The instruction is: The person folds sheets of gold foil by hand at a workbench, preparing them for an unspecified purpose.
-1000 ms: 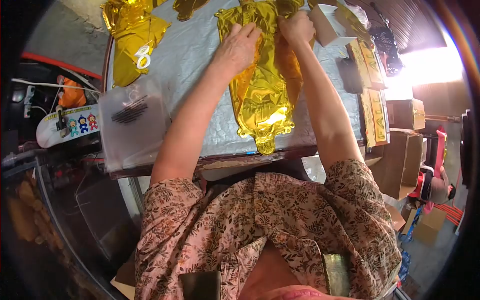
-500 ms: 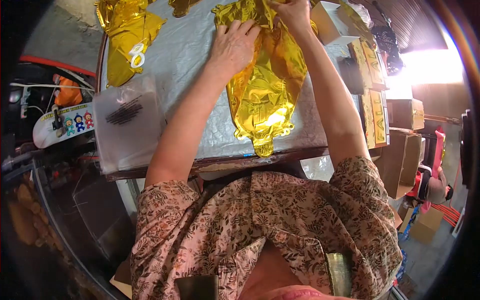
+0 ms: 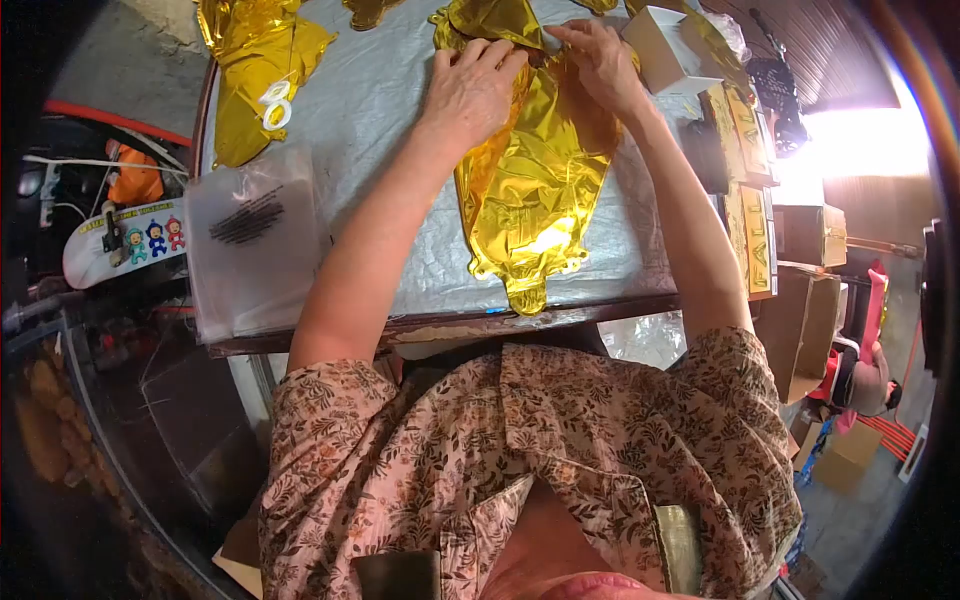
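A shiny gold foil balloon [image 3: 535, 190] lies flat and partly folded on the table, its tabbed end pointing toward me. My left hand [image 3: 472, 90] rests on its upper left part, fingers extended and slightly apart, pressing the foil down. At the upper right edge is my right hand [image 3: 603, 68], fingers loosely bent and apart, fingertips right at the folded flap. The flap of foil [image 3: 495, 20] lies across the balloon just above both hands. My left thumb is hidden.
Another gold foil piece [image 3: 260, 90] with a white ribbon roll [image 3: 277, 114] lies at the table's left. A clear plastic bag [image 3: 255, 250] sits at the front left corner. An open white box [image 3: 672, 50] and yellow boxes [image 3: 745, 190] line the right side. Another person [image 3: 860, 375] is far right.
My right hand has drawn back to the right and slightly toward me, away from the raised foil, and the upper flap lies lower. My left hand has stayed nearly in place.
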Available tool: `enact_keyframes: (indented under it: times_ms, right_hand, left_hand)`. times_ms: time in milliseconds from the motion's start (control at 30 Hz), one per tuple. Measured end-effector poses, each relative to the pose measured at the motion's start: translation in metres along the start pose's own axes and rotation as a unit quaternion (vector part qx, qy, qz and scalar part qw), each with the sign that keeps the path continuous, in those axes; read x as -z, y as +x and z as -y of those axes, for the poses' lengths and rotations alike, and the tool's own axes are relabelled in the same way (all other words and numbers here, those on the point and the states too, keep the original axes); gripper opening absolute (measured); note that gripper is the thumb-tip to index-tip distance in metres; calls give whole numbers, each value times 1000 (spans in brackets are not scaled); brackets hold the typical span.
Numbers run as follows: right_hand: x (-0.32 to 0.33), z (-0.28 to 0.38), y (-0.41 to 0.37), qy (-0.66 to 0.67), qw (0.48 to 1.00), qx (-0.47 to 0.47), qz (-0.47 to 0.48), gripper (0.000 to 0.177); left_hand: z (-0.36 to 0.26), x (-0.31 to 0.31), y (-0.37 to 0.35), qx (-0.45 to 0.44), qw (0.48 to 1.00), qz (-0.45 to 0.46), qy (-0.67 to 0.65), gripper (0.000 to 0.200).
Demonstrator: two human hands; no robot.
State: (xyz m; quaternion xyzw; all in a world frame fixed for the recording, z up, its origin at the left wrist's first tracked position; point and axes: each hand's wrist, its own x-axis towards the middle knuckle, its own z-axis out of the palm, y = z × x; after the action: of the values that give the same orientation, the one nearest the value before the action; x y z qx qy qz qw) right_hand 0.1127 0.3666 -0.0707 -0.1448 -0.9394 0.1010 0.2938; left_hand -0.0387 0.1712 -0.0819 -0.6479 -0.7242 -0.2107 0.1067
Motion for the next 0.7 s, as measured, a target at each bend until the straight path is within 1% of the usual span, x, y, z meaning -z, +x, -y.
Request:
enact_keyframes:
  times_ms: [67, 100, 167, 200, 267, 400, 567, 667, 700]
  right_hand:
    - [-2, 7, -8, -77, 997, 4, 1, 44]
    - [-3, 10, -9, -76, 997, 4, 1, 44]
    - [-5, 15, -10, -123, 991, 44, 10, 40]
    - [-4, 16, -10, -123, 991, 45, 9, 40]
    - [-7, 15, -11, -77, 995, 66, 24, 52]
    - [-12, 13, -12, -96, 991, 85, 39, 50]
    - [-10, 16, -9, -80, 991, 72, 81, 45]
    - [-10, 15, -9, -81, 991, 71, 85, 45]
    - [-10, 14, -9, -81, 991, 72, 84, 45]
  left_hand:
    - [-1, 1, 0, 2, 1000, 5, 2, 47]
    - [-1, 3, 0, 4, 1000, 9, 5, 47]
    - [0, 1, -1, 1, 1000, 7, 4, 47]
    - [1, 0, 0, -2, 1000, 3, 3, 47]
    - [0, 4, -1, -1, 1000, 6, 2, 47]
    - [0, 4, -1, -4, 1000, -4, -4, 47]
    - [-1, 7, 0, -3, 1000, -8, 11, 45]
    - [-2, 7, 0, -2, 1000, -11, 12, 45]
    - [-3, 8, 1, 1, 1000, 3, 11, 46]
